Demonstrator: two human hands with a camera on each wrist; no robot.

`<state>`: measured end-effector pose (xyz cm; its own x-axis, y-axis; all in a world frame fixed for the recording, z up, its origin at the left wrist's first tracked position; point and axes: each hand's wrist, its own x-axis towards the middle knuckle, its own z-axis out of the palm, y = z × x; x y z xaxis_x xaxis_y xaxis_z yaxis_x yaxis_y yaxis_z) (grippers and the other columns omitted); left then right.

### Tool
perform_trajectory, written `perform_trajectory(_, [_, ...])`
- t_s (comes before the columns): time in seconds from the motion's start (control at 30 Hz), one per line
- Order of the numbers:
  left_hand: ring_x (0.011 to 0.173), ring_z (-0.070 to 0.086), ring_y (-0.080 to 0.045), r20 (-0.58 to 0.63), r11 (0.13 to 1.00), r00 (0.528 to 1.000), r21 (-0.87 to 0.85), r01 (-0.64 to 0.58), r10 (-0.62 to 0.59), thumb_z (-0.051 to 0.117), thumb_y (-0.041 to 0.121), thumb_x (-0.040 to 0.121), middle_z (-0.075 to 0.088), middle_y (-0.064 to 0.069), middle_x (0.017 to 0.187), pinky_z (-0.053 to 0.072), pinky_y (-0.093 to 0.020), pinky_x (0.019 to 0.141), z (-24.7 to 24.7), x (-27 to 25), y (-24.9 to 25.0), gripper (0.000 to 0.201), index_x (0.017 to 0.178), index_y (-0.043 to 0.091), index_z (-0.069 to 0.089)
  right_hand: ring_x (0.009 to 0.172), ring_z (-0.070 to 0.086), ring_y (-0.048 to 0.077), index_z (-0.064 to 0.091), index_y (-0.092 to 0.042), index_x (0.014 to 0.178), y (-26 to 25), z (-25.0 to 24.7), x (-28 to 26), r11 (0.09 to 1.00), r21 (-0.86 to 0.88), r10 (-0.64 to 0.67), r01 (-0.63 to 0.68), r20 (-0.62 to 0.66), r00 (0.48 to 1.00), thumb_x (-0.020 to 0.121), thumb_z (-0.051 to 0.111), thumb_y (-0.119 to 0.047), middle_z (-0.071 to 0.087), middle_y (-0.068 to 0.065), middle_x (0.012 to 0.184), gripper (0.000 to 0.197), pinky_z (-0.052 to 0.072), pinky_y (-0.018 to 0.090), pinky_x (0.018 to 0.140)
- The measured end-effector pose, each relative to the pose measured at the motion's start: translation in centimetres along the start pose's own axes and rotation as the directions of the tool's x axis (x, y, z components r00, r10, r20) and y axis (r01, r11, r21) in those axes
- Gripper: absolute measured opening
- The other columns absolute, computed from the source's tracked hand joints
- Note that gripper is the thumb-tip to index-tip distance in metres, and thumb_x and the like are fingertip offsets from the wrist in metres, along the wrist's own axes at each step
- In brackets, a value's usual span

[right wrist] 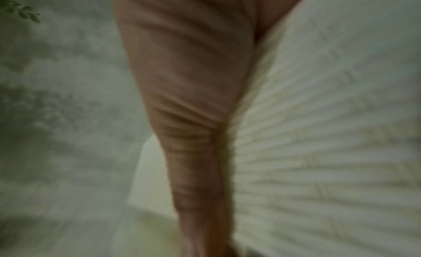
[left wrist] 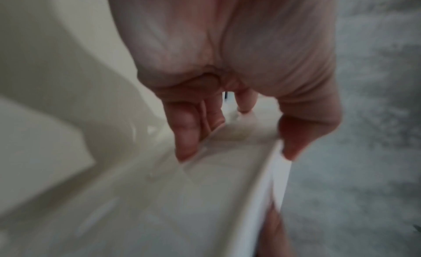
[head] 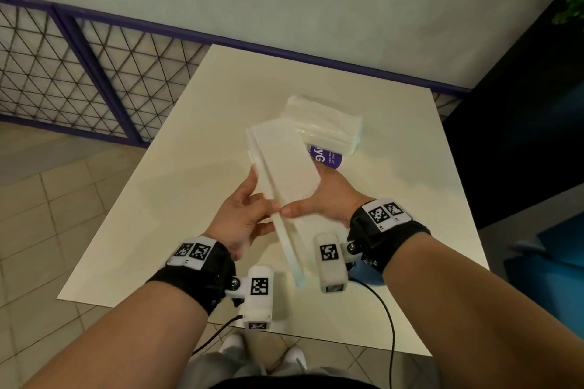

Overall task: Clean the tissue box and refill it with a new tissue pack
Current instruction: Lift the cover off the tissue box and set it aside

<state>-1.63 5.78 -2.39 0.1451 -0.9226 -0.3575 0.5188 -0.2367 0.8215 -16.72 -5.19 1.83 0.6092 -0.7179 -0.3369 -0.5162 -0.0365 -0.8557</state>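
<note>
1. Head view: both hands hold a white ribbed tissue box (head: pixel 281 164) tilted in the air above a cream table (head: pixel 158 199), its long axis running from near the person out toward the far side.
2. The left hand (head: pixel 243 218) grips the box's left long edge, thumb on top near the middle and fingers curled beneath.
3. The right hand (head: pixel 331 199) grasps the box from the right, thumb pressed along the top face until it nearly meets the left thumb, fingers wrapped underneath.
4. Beyond the box, a new tissue pack (head: pixel 328 126) in clear wrap lies flat on the table, apart from both hands.
5. A purple label (head: pixel 325 156) with white lettering shows between the box and the pack; what it belongs to cannot be told.
6. Left wrist view, blurred: the left hand's fingers (left wrist: pixel 189 134) press on the inside of a white edge of the box (left wrist: pixel 262 189) while the thumb bears on its outer side.
7. Right wrist view, blurred: the right hand (right wrist: pixel 189 98) lies flat against the box's ribbed face (right wrist: pixel 330 152); the fingertips cannot be made out.
8. Both wrists wear black straps with marker tags and white camera units.
</note>
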Motion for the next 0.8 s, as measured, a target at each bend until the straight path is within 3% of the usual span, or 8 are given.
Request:
perform_trajectory(0.07, [0.076,0.063,-0.018,0.028,1.0,1.0,0.013,-0.013,0.013,0.075,0.016,0.052,0.063,0.003,0.079,0.044,-0.037,0.071,-0.3,-0.5,0.3,0.067,0.116,0.033,0.063,0.107,0.059,0.009,0.048,-0.026,0.13,0.5,-1.4,-0.3,0.997,-0.021,0.072,-0.073,-0.042,0.997,0.049,0.094,-0.025,0.065,-0.012,0.11,0.093,0.047,0.042,0.102])
perform_trajectory(0.13, [0.076,0.066,-0.017,0.032,1.0,0.999,-0.001,-0.024,0.024,0.075,0.013,0.053,0.062,0.003,0.084,0.046,-0.038,0.073,-0.7,-0.6,0.5,0.058,0.108,0.031,0.066,0.106,0.057,0.007,0.047,-0.025,0.131,0.7,-2.2,-0.5,0.995,-0.035,0.094,-0.094,-0.007,0.996,0.053,0.093,-0.021,0.063,-0.015,0.108,0.09,0.046,0.041,0.104])
perform_trajectory(0.33, [0.11,0.064,-0.036,-0.088,0.966,0.996,-0.259,-0.014,-0.009,0.052,-0.012,0.079,0.064,-0.017,0.118,0.056,-0.047,0.087,-1.5,0.2,-0.2,0.06,0.131,0.018,0.05,0.12,0.052,0.012,0.034,-0.034,0.142,0.2,-2.5,0.0,0.998,-0.043,0.052,-0.054,-0.042,0.998,0.058,0.089,-0.037,0.058,-0.011,0.126,0.1,0.043,0.038,0.106])
perform_trajectory(0.43, [0.12,0.058,-0.036,-0.129,0.938,0.991,-0.346,-0.015,-0.031,0.043,-0.018,0.086,0.06,-0.021,0.128,0.052,-0.046,0.094,-2.4,0.4,-1.4,0.057,0.131,0.017,0.049,0.119,0.051,0.014,0.023,-0.04,0.147,-0.3,-4.1,-0.2,0.997,-0.064,0.042,-0.05,-0.123,0.991,0.077,0.073,-0.047,0.053,-0.007,0.133,0.087,0.041,0.033,0.105])
perform_trajectory(0.53, [0.118,0.059,-0.031,-0.202,0.937,0.978,-0.35,-0.018,-0.057,0.043,-0.017,0.089,0.062,-0.018,0.128,0.052,-0.039,0.092,-3.0,0.6,-2.1,0.05,0.128,0.013,0.052,0.117,0.054,0.019,0.028,-0.049,0.143,-0.6,-7.4,-0.3,0.996,-0.034,0.071,-0.08,-0.227,0.971,0.082,0.052,-0.047,0.055,-0.002,0.136,0.066,0.038,0.036,0.109])
perform_trajectory(0.6, [0.109,0.064,-0.028,-0.276,0.949,0.956,-0.314,0.007,-0.098,0.046,-0.015,0.091,0.067,-0.016,0.117,0.059,-0.033,0.08,-2.8,0.7,-2.4,0.037,0.119,0.007,0.056,0.114,0.054,0.021,0.032,-0.046,0.143,-0.9,-10.2,-0.8,0.992,-0.068,0.077,-0.106,-0.34,0.937,0.09,0.041,-0.033,0.057,0.004,0.13,0.055,0.035,0.031,0.106])
perform_trajectory(0.67, [0.102,0.067,-0.027,-0.359,0.969,0.92,-0.237,0.069,-0.154,0.052,-0.011,0.091,0.069,-0.015,0.109,0.06,-0.03,0.073,-2.8,1.1,-3.0,0.025,0.112,0.001,0.058,0.118,0.05,0.023,0.032,-0.039,0.145,-0.8,-12.9,-1.2,0.981,-0.102,0.104,-0.165,-0.442,0.891,0.093,0.041,-0.022,0.052,0.003,0.134,0.056,0.036,0.029,0.103])
perform_trajectory(0.8, [0.091,0.069,-0.028,-0.456,0.975,0.866,-0.02,0.222,-0.207,0.065,0.002,0.088,0.071,-0.023,0.099,0.058,-0.032,0.079,-1.9,2.3,-4.3,0.015,0.098,-0.009,0.064,0.114,0.055,0.027,0.039,-0.025,0.142,1.3,-16.3,-0.9,0.958,-0.063,0.179,-0.279,-0.631,0.755,0.086,0.056,-0.02,0.05,0.009,0.138,0.059,0.048,0.04,0.098])
